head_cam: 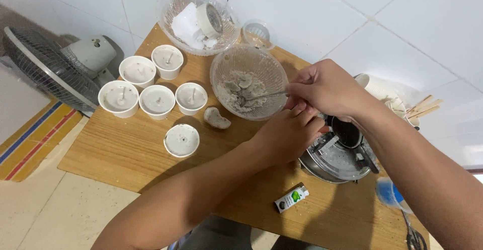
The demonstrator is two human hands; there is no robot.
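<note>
— In the middle of the wooden table point(126, 154), what sits under the hands?

— A clear bowl point(249, 81) with a grey, crumbly paste heaped inside. A metal spoon point(261, 97) lies in it, scoop end sunk in the paste at the left, handle running right and slightly upward over the rim.

— Who has the spoon?

— The right hand point(329, 88). Its fingers are pinched shut around the handle's end, just past the bowl's right rim. So the spoon's long axis runs left to right, with the paste lying left of that hand.

— And the left hand point(287, 134)?

— It sits just below the right one, touching it, fingers curled inward. Whether it grips anything I cannot tell; the knuckles hide the palm. It is beside the bowl's lower right edge, about as near as the right hand.

— What surrounds the bowl?

— To the left, a cluster of white cups point(156, 81), each filled with pale set material and a small stick in the centre. One more filled cup point(181, 140) stands apart, nearer the front. A grey lump point(217, 118) rests on the table between it and the bowl.

— Further out?

— Behind, a larger clear bowl point(198, 18) holding a tape roll. To the right, a metal pan point(334, 162) with grey residue. A small carton point(291, 198) lies flat at the front, and a fan point(55, 68) stands off the table's left side.
</note>
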